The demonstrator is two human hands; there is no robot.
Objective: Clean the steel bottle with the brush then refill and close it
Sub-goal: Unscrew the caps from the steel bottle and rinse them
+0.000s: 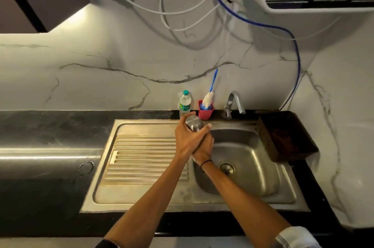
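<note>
Both hands clasp the steel bottle [194, 123] at frame centre: left hand [187, 140] up top, right hand [204, 146] lower. Over the sink [242, 146] rim. Brush [208, 99] stands in the red cup [204, 113] behind; draining board [141, 156] left lies open.

Both hands are bunched over the divide between drainboard and basin, left hand [187, 139] and right hand [203, 146] wrapped round the steel bottle [194, 123], so that middle lane is blocked. Behind them the back ledge is crowded: plastic water bottle [184, 104], then the red cup [205, 111] with the brush [209, 97] leaning out of it, then the tap [234, 104], spout hanging over the basin's rear edge. Right of the sink [289, 183], a dark tray [287, 136] fills the counter corner. Open going on the ribbed drainboard [141, 158] to the left, the basin floor around the drain [227, 169], and the long black counter [44, 146] far left.
</note>
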